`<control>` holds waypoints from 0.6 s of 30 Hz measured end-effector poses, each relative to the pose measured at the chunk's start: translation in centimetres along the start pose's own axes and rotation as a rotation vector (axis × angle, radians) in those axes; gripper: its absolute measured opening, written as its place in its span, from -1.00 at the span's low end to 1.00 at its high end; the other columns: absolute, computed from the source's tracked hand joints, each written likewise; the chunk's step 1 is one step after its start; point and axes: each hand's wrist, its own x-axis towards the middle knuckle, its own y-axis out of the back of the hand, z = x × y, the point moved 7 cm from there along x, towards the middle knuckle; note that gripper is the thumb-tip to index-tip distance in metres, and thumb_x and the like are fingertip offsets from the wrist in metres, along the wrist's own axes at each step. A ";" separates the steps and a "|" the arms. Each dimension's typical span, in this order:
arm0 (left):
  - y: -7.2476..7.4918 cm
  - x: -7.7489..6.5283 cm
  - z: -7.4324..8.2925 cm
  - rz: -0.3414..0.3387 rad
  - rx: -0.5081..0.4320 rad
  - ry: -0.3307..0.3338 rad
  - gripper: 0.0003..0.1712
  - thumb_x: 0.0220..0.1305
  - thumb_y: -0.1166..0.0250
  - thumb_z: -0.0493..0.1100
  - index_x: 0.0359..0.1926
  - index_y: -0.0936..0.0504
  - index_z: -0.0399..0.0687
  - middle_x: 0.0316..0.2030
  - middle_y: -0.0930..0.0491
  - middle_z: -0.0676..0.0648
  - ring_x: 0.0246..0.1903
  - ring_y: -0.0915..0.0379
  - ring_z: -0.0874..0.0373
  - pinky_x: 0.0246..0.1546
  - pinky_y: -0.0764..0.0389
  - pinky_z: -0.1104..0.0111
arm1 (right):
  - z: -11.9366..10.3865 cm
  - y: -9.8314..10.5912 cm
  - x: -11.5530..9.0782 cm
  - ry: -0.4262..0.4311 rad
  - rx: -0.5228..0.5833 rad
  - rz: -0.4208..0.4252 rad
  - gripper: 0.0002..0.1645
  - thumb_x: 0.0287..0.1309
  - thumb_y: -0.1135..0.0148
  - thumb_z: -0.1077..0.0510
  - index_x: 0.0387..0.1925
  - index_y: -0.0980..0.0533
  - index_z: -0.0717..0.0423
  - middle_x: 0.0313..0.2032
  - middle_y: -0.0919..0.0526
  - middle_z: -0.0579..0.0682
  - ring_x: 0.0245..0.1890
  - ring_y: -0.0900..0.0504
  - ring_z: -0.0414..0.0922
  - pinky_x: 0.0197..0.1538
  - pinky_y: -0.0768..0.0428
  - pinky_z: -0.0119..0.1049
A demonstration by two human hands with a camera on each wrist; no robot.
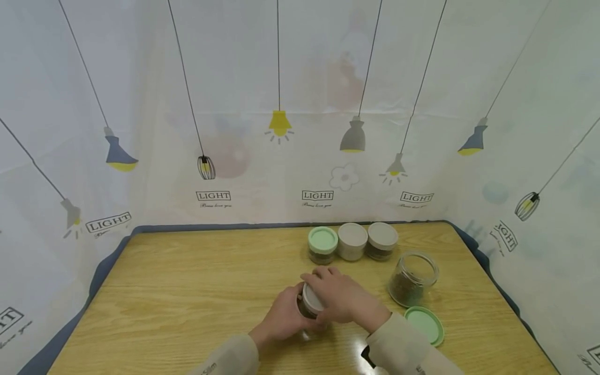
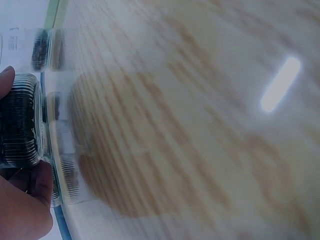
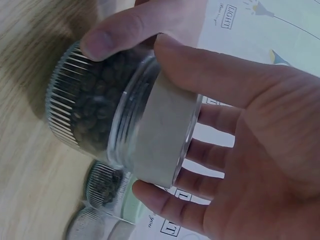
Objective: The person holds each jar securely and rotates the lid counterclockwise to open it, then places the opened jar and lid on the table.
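Note:
Both hands are on one ribbed glass jar (image 3: 97, 100) filled with dark beans, near the front middle of the table. My left hand (image 1: 286, 315) grips the glass body, its thumb along the side in the right wrist view. Around the rim of the jar's white lid (image 3: 162, 132) my right hand (image 1: 344, 297) curls its thumb and fingers. The lid sits over the jar's mouth and looks tilted in the head view. In the left wrist view the jar appears at the left edge, close over the tabletop, with only part of the left hand showing.
At the back stand a green-lidded jar (image 1: 322, 245) and two white-lidded jars, a pale one (image 1: 352, 242) and a dark-filled one (image 1: 382, 242). Right of the hands is a lidless jar (image 1: 408, 286) with dark contents. A loose green lid (image 1: 424, 325) lies beside the right sleeve.

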 end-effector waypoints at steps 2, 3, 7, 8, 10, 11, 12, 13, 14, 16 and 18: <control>0.0 0.0 0.0 -0.001 -0.004 0.000 -0.04 -0.12 -0.52 0.27 0.27 -0.40 -0.01 0.05 -0.59 0.03 0.02 -0.54 0.18 0.04 -0.56 0.26 | -0.1 0.3 0.0 0.016 0.006 0.003 0.07 -0.27 -0.60 0.00 0.34 -0.32 0.04 0.16 -0.43 0.09 0.12 -0.42 0.10 0.01 -0.55 0.04; 0.0 0.0 0.0 -0.002 -0.007 -0.001 -0.04 -0.12 -0.52 0.27 0.27 -0.40 0.01 0.05 -0.59 0.04 0.02 -0.54 0.19 0.04 -0.56 0.26 | -0.1 0.5 -0.1 0.024 0.010 0.004 0.08 -0.28 -0.60 0.00 0.35 -0.31 0.05 0.16 -0.43 0.09 0.11 -0.43 0.10 0.01 -0.55 0.04; 0.0 0.1 0.0 -0.011 -0.032 -0.001 -0.06 -0.11 -0.52 0.27 0.29 -0.39 0.10 0.07 -0.58 0.09 0.04 -0.52 0.22 0.08 -0.54 0.25 | -0.3 1.2 -0.3 0.045 0.033 0.006 0.08 -0.28 -0.60 0.03 0.35 -0.31 0.06 0.18 -0.42 0.10 0.11 -0.43 0.09 0.01 -0.55 0.01; 0.1 0.1 0.0 -0.013 -0.038 -0.001 -0.06 -0.11 -0.52 0.26 0.29 -0.38 0.12 0.07 -0.58 0.10 0.05 -0.52 0.22 0.09 -0.53 0.25 | -0.4 1.4 -0.3 0.048 0.036 0.007 0.08 -0.27 -0.59 0.03 0.36 -0.30 0.06 0.19 -0.42 0.11 0.12 -0.42 0.09 0.02 -0.55 0.01; 0.0 0.1 0.1 -0.019 -0.051 0.002 -0.06 -0.12 -0.53 0.25 0.29 -0.37 0.15 0.08 -0.57 0.11 0.06 -0.51 0.22 0.10 -0.53 0.23 | -0.5 1.8 -0.5 0.046 0.046 0.006 0.06 -0.23 -0.58 0.04 0.36 -0.30 0.06 0.21 -0.41 0.11 0.14 -0.41 0.09 0.02 -0.56 0.00; 0.0 0.1 0.1 -0.020 -0.053 0.007 -0.06 -0.12 -0.54 0.25 0.29 -0.37 0.16 0.09 -0.56 0.11 0.07 -0.50 0.22 0.09 -0.53 0.23 | -0.5 1.9 -0.5 0.042 0.052 0.004 0.05 -0.21 -0.57 0.05 0.37 -0.29 0.05 0.22 -0.40 0.12 0.15 -0.40 0.09 0.02 -0.56 0.00; -0.1 0.1 0.1 -0.020 -0.055 0.012 -0.06 -0.13 -0.54 0.25 0.29 -0.38 0.16 0.09 -0.56 0.11 0.07 -0.50 0.21 0.09 -0.53 0.23 | -0.4 2.1 -0.6 0.036 0.055 0.003 0.04 -0.19 -0.56 0.05 0.37 -0.29 0.06 0.23 -0.40 0.12 0.16 -0.39 0.09 0.03 -0.56 0.00; -0.1 0.1 0.1 -0.018 -0.053 0.016 -0.05 -0.13 -0.54 0.25 0.30 -0.37 0.15 0.09 -0.56 0.11 0.07 -0.49 0.21 0.08 -0.53 0.22 | -0.3 2.2 -0.7 0.029 0.059 0.002 0.04 -0.17 -0.56 0.05 0.38 -0.29 0.06 0.24 -0.39 0.12 0.16 -0.38 0.09 0.03 -0.56 0.00; -0.2 0.1 0.0 -0.016 -0.048 0.020 -0.04 -0.14 -0.54 0.25 0.30 -0.37 0.14 0.10 -0.55 0.11 0.07 -0.49 0.20 0.08 -0.53 0.22 | -0.2 2.3 -0.8 0.021 0.061 0.001 0.03 -0.17 -0.55 0.04 0.38 -0.28 0.06 0.24 -0.39 0.11 0.16 -0.39 0.08 0.03 -0.56 -0.01; -0.2 0.1 -0.1 -0.011 -0.037 0.033 -0.01 -0.15 -0.55 0.25 0.32 -0.37 0.10 0.10 -0.55 0.09 0.07 -0.49 0.19 0.08 -0.53 0.21 | 0.0 2.3 -1.0 0.003 0.067 -0.004 0.03 -0.15 -0.54 0.04 0.38 -0.28 0.06 0.25 -0.39 0.11 0.16 -0.39 0.08 0.04 -0.55 -0.02; -0.2 0.1 -0.3 -0.006 -0.026 0.047 0.05 -0.16 -0.54 0.27 0.34 -0.35 0.06 0.12 -0.55 0.08 0.08 -0.48 0.18 0.10 -0.52 0.19 | 0.3 2.4 -1.2 -0.011 0.063 -0.009 0.03 -0.14 -0.54 0.02 0.39 -0.27 0.07 0.25 -0.39 0.11 0.17 -0.40 0.09 0.06 -0.54 -0.01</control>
